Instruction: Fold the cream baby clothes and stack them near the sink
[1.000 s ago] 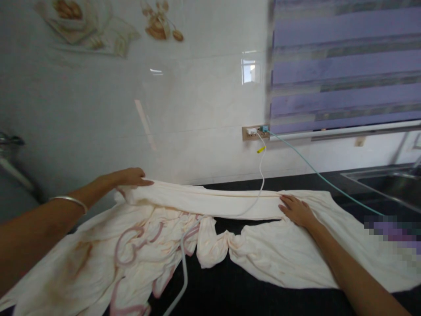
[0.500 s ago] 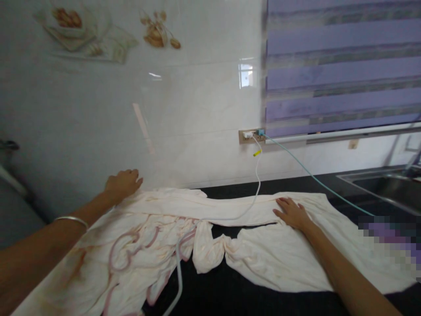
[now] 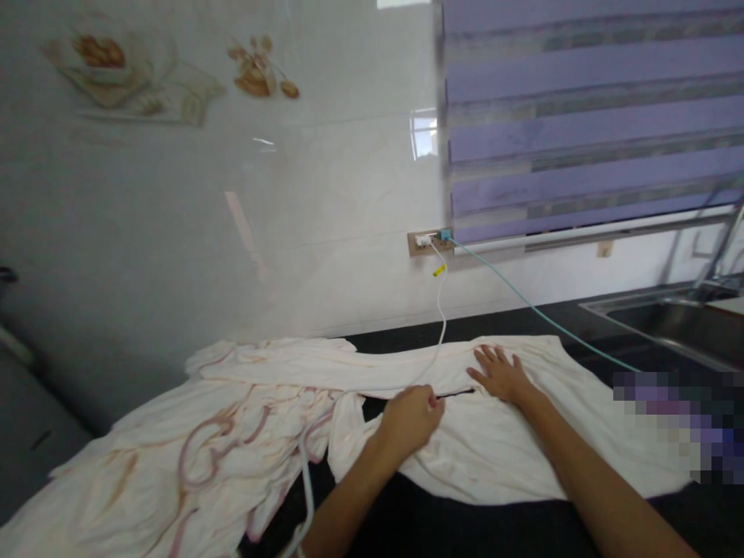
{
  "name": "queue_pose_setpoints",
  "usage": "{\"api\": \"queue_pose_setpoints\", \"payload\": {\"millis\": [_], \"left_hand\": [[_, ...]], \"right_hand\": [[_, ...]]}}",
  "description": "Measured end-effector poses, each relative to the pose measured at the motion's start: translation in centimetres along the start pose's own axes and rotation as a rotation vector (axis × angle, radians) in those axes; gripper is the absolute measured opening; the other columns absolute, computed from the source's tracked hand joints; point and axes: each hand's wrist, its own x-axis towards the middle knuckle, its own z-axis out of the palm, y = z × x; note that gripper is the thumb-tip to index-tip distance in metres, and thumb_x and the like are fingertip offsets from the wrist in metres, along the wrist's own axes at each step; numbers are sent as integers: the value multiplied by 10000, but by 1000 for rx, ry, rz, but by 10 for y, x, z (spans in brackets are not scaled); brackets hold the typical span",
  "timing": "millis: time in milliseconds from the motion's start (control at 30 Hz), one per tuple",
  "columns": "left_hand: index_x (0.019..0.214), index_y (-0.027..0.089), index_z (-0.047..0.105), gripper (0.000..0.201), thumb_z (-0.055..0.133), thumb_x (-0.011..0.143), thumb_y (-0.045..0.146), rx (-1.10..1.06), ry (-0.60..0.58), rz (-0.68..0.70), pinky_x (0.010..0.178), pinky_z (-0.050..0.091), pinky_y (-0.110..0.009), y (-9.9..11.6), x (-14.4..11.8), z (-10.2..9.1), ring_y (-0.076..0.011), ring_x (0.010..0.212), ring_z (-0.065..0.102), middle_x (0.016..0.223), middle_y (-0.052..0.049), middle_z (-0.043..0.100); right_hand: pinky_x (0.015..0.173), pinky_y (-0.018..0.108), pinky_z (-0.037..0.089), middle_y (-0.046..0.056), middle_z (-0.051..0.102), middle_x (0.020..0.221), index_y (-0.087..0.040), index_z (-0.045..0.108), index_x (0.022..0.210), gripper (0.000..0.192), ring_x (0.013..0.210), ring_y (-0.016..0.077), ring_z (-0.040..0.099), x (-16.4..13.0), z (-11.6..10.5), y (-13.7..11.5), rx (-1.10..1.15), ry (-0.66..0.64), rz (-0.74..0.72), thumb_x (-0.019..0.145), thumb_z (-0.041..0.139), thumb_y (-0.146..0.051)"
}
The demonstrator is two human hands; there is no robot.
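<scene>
A cream-white cloth garment [image 3: 511, 465] with pink trim on its left part lies spread and wrinkled across the black counter. My right hand [image 3: 501, 375] rests flat on its upper right part, fingers spread. Over the middle of the cloth is my left hand [image 3: 410, 422], its fingers curled closed at the edge of a dark gap; the fingertips are mostly hidden, but they appear to pinch the cloth there. A white cord [image 3: 442, 314] runs from the wall over the garment and past my left forearm.
A wall socket [image 3: 430, 242] holds a white plug and a blue-green one. From it a green cord [image 3: 552, 322] trails right toward a blurred-out patch. Behind the counter's right end is a steel sink [image 3: 663, 329]. A purple striped blind [image 3: 581, 124] covers the window.
My left hand has come from the far left end of the cloth to its middle and closed. My right hand stays on the garment. The view has shifted slightly right.
</scene>
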Motion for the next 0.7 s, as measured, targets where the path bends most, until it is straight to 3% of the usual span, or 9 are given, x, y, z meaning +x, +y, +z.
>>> {"api": "queue_pose_setpoints", "payload": {"millis": [100, 233, 367, 567, 700], "left_hand": [[1115, 317, 691, 404, 420, 953, 570, 31, 43, 135, 907, 495, -511, 34, 21, 35, -342, 1184, 633, 1181, -216, 681], [1173, 307, 642, 392, 454, 948, 569, 125, 43, 96, 930, 496, -539, 39, 36, 57, -370, 1226, 594, 1238, -224, 632], [1221, 241, 590, 407, 453, 968, 529, 130, 55, 72, 972, 513, -487, 25, 31, 56, -333, 1176, 621, 1212, -199, 650], [1045, 228, 639, 305, 445, 991, 457, 173, 75, 25, 990, 497, -457, 14, 27, 46, -328, 1171, 628, 1143, -194, 671], [1009, 201, 647, 312, 391, 1011, 380, 208, 79, 87, 952, 498, -467, 14, 30, 47, -332, 1140, 629, 1119, -196, 663]], "right_hand": [[1196, 687, 124, 101, 187, 1717, -247, 293, 1635, 813, 1577, 372, 105, -1, -3, -3, -4, -16, 17, 984, 220, -729], [1198, 691, 94, 98, 145, 1725, -233, 247, 1651, 850, 1581, 372, 81, -1, -10, -7, 14, -66, 19, 978, 183, -749], [1192, 702, 80, 101, 124, 1727, -220, 221, 1657, 884, 1582, 371, 50, -1, -15, -10, 45, -69, 24, 969, 148, -770], [1181, 713, 77, 116, 177, 1716, -217, 274, 1641, 873, 1572, 382, 77, -3, -17, -13, 73, -41, 32, 975, 141, -767], [1198, 656, 135, 140, 276, 1682, -193, 364, 1589, 748, 1553, 367, 165, -8, -22, -22, 105, 108, 65, 1028, 192, -656]]}}
